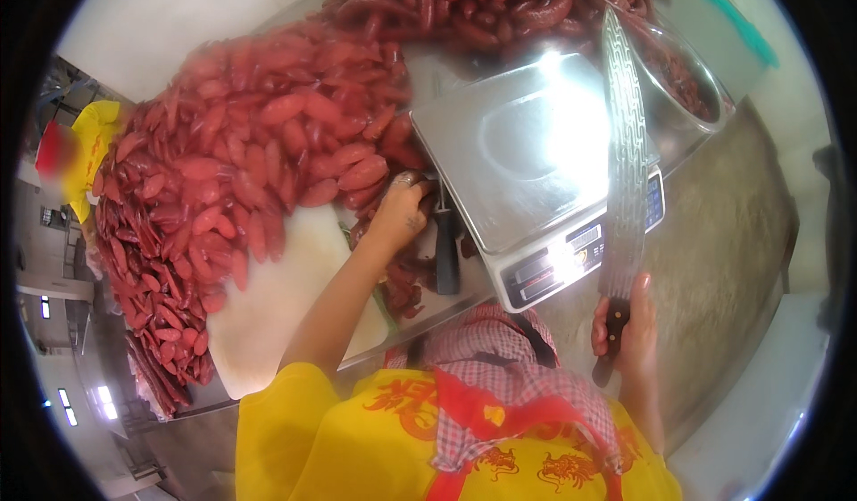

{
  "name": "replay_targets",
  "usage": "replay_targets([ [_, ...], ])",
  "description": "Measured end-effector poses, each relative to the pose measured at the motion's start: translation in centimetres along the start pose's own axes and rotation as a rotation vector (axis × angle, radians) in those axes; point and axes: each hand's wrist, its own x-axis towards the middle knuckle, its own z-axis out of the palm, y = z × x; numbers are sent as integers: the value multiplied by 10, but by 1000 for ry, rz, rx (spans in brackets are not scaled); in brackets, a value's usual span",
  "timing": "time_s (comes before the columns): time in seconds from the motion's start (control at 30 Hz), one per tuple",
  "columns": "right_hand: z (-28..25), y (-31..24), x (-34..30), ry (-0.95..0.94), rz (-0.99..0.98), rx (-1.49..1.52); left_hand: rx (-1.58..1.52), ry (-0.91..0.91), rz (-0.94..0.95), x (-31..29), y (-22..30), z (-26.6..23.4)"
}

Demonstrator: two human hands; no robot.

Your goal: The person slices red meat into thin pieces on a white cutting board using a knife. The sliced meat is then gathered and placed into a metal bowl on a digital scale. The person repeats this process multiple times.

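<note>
My right hand [636, 322] grips the dark riveted handle of a large knife [628, 153]. Its long, patterned blade points up and away, passing in front of the scale's right side. My left hand [403, 204] is closed at the near edge of the sausage pile; what its fingers hold is hidden. Just right of it lies a tool with a black handle [447, 255], its metal end close to the fingers. A large heap of red sausage slices [268, 117] covers the table's left side. Beneath my left forearm is a white cutting board [268, 313].
A digital scale [527, 144] with a shiny steel plate stands in the middle. Behind it are whole dark-red sausages [500, 5]. A metal bowl [711, 127] with sausage pieces is at the back right. Another person in a yellow shirt [94, 139] is at far left.
</note>
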Motion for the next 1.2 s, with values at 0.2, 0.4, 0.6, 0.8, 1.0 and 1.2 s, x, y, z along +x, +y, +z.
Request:
replay_targets([
  [0.2,-17,7,4,22,31,57,-29,-317,-82,-32,22,-30],
  [0.4,-24,7,6,9,33,106,-45,-34,-353,-29,68,-29],
  [0.6,-22,7,4,16,25,48,83,-273,-685,-46,119,-13],
  [0.8,-23,6,5,24,27,71,-84,-84,-720,-51,84,-39],
  [1.0,-28,10,3,43,62,72,-96,-159,-797,-54,56,-83],
  [1.2,-36,29,10,74,95,154,-6,-145,-849,-71,53,-83],
])
